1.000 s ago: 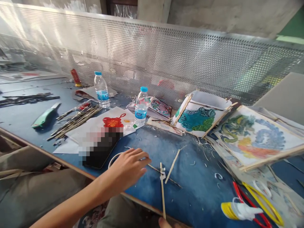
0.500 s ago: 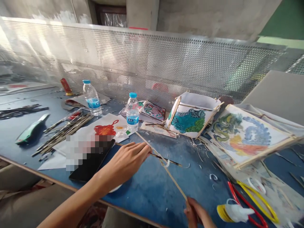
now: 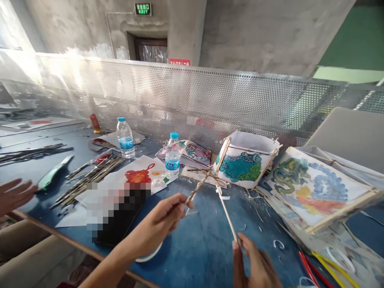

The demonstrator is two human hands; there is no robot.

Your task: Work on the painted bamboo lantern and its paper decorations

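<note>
My left hand (image 3: 162,224) pinches the near end of a thin bamboo stick (image 3: 199,186) that slants up toward the back. At the bottom edge my right hand (image 3: 253,264) holds a second bamboo stick (image 3: 226,214) by its lower end. A scrap of white tape (image 3: 220,193) hangs near that stick's top. Both sticks are lifted above the blue table (image 3: 198,248), their far ends close together. A roll of tape (image 3: 147,256) lies under my left wrist, mostly hidden.
Two water bottles (image 3: 172,155) (image 3: 125,137), a dark phone (image 3: 120,220) on white paper, a bundle of bamboo strips (image 3: 90,176), a green knife (image 3: 54,173), painted paper lanterns (image 3: 244,162) (image 3: 318,188), and red and yellow hoops (image 3: 327,266) crowd the table. Another person's hand (image 3: 15,194) enters at left.
My hands raised the sticks off the table and drew them apart; the left hand now pinches one alone. The view tilted up, and another person's hand appeared at left.
</note>
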